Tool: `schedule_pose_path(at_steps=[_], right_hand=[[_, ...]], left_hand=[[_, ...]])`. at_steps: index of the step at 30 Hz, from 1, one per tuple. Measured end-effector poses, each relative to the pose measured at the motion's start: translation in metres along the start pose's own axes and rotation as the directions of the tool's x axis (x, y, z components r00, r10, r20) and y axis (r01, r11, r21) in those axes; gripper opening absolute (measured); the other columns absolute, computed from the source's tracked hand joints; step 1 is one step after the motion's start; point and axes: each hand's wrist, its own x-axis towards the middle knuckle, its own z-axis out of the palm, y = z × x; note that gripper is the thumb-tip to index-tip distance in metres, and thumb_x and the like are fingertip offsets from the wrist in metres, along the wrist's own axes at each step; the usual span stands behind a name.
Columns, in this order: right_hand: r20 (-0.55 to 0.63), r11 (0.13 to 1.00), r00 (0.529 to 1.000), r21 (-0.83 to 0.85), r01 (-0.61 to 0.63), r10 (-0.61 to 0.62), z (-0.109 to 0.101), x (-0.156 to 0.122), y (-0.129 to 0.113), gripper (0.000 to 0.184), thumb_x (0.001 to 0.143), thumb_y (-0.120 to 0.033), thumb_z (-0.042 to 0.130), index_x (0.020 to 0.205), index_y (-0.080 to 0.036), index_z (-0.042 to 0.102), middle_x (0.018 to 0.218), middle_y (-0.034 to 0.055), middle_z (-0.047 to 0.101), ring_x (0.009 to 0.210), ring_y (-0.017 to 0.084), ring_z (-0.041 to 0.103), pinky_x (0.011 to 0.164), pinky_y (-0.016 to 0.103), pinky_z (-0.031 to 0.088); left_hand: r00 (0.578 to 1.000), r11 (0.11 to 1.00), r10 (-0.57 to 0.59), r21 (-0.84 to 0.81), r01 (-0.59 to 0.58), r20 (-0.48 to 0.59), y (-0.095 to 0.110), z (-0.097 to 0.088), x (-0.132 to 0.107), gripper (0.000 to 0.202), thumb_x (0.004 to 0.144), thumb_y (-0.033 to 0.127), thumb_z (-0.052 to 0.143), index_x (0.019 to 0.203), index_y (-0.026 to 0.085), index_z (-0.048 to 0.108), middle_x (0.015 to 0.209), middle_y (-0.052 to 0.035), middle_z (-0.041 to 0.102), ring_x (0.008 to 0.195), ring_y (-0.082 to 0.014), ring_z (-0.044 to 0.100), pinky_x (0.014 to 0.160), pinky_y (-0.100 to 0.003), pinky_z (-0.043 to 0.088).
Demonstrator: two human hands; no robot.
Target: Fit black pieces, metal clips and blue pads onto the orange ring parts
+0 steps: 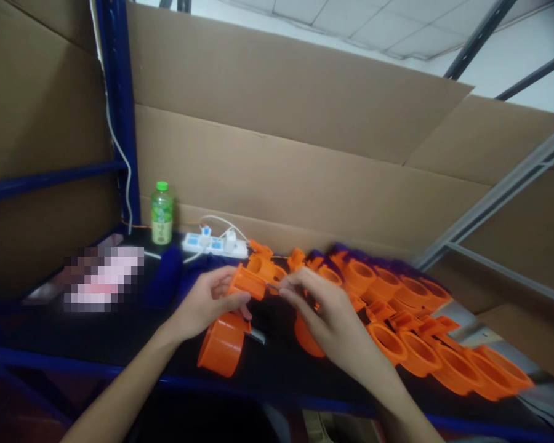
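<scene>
My left hand [212, 304] is closed around an orange plastic part [250, 284], thumb across its front and fingers behind. Just below that hand hangs an orange ring [221, 346]; whether it joins the held part is hidden by the fingers. A short silvery strip [257, 335] sticks out beside the ring. My right hand [325, 311] pinches a small, thin, dark piece [273, 288] at the right end of the held part. Its kind is too small and blurred to tell. Behind the right wrist, another orange ring [308, 335] is partly covered.
Rows of orange ring-shaped parts [418, 351] cover the right of the black tabletop [133, 335]. At the back stand a green-capped bottle [162, 213] and a white power strip [216, 244] with plugs. Blue cloth [166, 277] lies left. A cardboard wall [277, 160] closes the rear.
</scene>
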Motion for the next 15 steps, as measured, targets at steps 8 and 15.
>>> schedule_pose_path(at_steps=[8, 15], right_hand=[[0.044, 0.992, 0.994, 0.080, -0.100, 0.097, 0.000, 0.001, 0.003, 0.023, 0.099, -0.040, 0.052, 0.088, -0.022, 0.062, 0.078, 0.0015, 0.061, 0.071, 0.016, 0.055, 0.065, 0.027, 0.044], [0.122, 0.927, 0.978, 0.319, -0.198, 0.167, 0.004, 0.005, 0.009, 0.028, 0.097, -0.045, 0.054, 0.086, -0.020, 0.060, 0.082, 0.0021, 0.058, 0.076, 0.015, 0.054, 0.069, 0.026, 0.046]], left_hand=[[0.996, 0.993, -0.071, -0.095, 0.067, -0.045, -0.002, -0.001, 0.001, 0.050, 0.085, 0.045, 0.073, 0.121, 0.013, 0.063, 0.073, -0.0103, 0.076, 0.062, -0.0226, 0.074, 0.059, -0.027, 0.055], [0.996, 0.982, -0.077, -0.174, 0.066, -0.055, 0.008, 0.002, -0.003, 0.044, 0.088, 0.045, 0.069, 0.117, 0.012, 0.066, 0.070, -0.0094, 0.074, 0.059, -0.0191, 0.071, 0.057, -0.024, 0.051]])
